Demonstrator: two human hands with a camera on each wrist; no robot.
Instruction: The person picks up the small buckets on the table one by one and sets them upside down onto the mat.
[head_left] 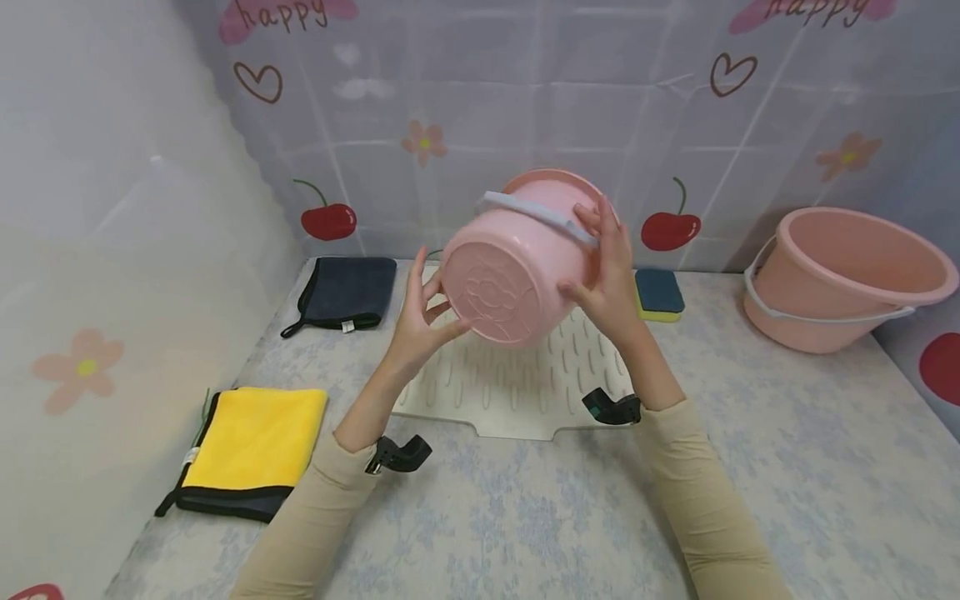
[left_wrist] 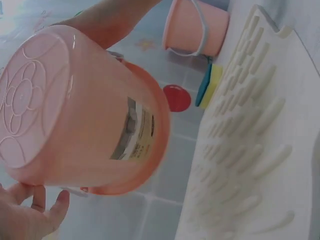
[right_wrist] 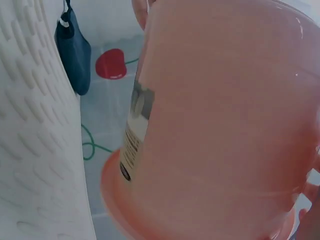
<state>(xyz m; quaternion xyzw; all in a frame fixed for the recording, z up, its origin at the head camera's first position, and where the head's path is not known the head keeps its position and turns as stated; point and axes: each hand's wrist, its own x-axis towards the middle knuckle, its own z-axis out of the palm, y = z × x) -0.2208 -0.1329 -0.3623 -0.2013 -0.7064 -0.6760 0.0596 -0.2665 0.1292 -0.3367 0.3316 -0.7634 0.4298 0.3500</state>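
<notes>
A pink bucket [head_left: 555,275] is held up over the white ridged mat [head_left: 517,392], tipped so its flower-embossed base faces the head camera. My left hand [head_left: 420,329] holds its lower left edge, thumb by the base and fingers spread along the side. On the right side, my right hand [head_left: 613,287] grips the wall, thumb near the base and fingers up by the pale handle [head_left: 536,212]. The left wrist view shows a printed label [left_wrist: 132,131] on the bucket's far side. The bucket's inside is hidden.
A second, larger-looking pink bucket [head_left: 817,308] stands upright at the right. Behind my right hand lies a blue-and-yellow sponge [head_left: 660,292]. Folded at the left are a dark cloth [head_left: 348,287] and a yellow cloth [head_left: 258,433]. A printed curtain [head_left: 525,100] hangs along the back.
</notes>
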